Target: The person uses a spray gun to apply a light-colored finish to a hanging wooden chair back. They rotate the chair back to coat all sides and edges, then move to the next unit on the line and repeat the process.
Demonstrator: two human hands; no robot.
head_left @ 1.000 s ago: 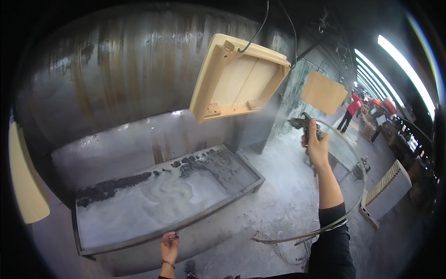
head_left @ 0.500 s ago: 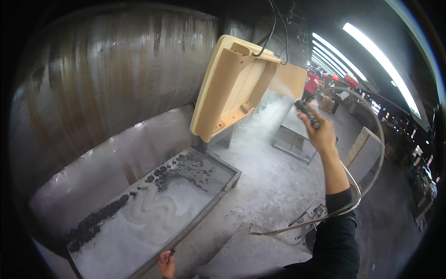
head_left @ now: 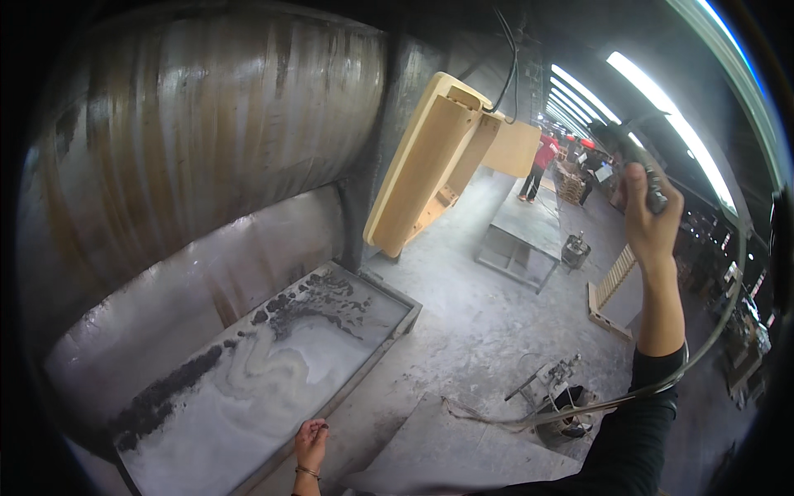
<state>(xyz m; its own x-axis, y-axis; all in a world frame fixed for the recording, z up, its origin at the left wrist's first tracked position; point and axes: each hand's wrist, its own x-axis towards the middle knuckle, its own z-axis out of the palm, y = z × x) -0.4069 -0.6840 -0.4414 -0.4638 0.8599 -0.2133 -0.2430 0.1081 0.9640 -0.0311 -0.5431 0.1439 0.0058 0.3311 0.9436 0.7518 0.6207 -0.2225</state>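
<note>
My right hand (head_left: 657,219) is raised at the right, wrapped round a dark spray gun (head_left: 635,157) that is blurred at its front end. A pale hose (head_left: 733,298) loops down from it past my forearm. Left of the gun, and apart from it, hangs a light wooden furniture piece (head_left: 426,157) with a raised frame and rounded corners. Low in the view, my left hand (head_left: 310,450) is closed beside the edge of a shallow metal tray (head_left: 385,351). Something small and dark shows at its fingers, too small to name.
A stained metal wall (head_left: 207,107) stands behind the tray. Dark cables (head_left: 511,70) hang above the wooden piece. Beyond it are a flat wooden panel (head_left: 509,149), a low metal table (head_left: 529,219) and a person in red (head_left: 543,157). A pump-like device (head_left: 562,397) stands on the floor.
My right hand has swung right and up with the spray gun, away from the wooden piece. The mist at the nozzle is no longer visible. The wooden piece has turned to a narrower angle.
</note>
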